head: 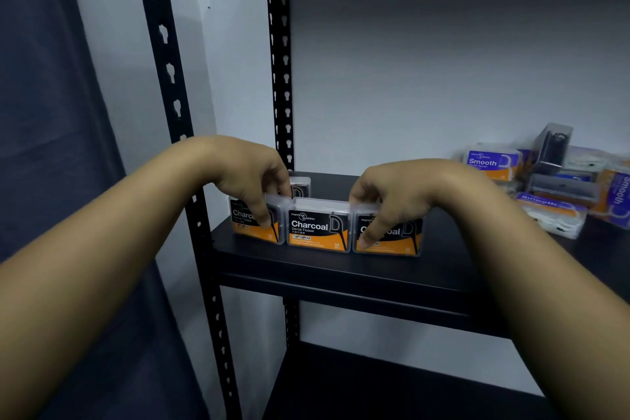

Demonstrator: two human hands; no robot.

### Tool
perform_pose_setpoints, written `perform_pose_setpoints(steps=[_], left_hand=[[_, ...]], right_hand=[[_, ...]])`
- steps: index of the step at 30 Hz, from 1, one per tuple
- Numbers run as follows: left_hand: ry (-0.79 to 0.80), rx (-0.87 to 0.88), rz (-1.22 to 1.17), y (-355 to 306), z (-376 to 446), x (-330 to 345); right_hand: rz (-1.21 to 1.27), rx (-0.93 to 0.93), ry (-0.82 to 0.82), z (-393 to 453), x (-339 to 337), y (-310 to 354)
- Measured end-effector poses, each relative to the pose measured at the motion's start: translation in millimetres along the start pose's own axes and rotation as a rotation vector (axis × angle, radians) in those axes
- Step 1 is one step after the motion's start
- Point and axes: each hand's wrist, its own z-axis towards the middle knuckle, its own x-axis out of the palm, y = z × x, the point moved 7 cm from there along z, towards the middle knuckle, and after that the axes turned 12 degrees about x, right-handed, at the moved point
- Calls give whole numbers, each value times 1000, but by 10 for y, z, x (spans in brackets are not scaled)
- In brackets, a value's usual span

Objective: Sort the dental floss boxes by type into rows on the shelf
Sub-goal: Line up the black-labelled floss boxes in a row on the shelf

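Three Charcoal Dental Flosser boxes are lined up side by side near the front left corner of the black shelf (341, 269), labels facing forward. The left Charcoal box (254, 223) is gripped from above by the left hand (249, 174), whose fingers are curled down over its top and front. The middle Charcoal box (318, 230) stands untouched between them. The right Charcoal box (388, 235) is held by the right hand (392, 194), fingers curled, with one finger laid down across its label. A fourth Charcoal box (300, 187) is seen behind the row, mostly hidden by the left hand. Toward the right back of the shelf, a loose pile of Smooth flosser boxes (491, 165) is heaped, blurred and cut off by the frame edge. A black perforated upright (281, 78) is seen at the shelf's left back corner.
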Motion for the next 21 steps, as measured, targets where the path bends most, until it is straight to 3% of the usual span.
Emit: perform_pose_setpoints(steps=[21], left_hand=[[-79,139,-351,-56,178,37]], right_hand=[[174,-55,-84,-30,-14,9]])
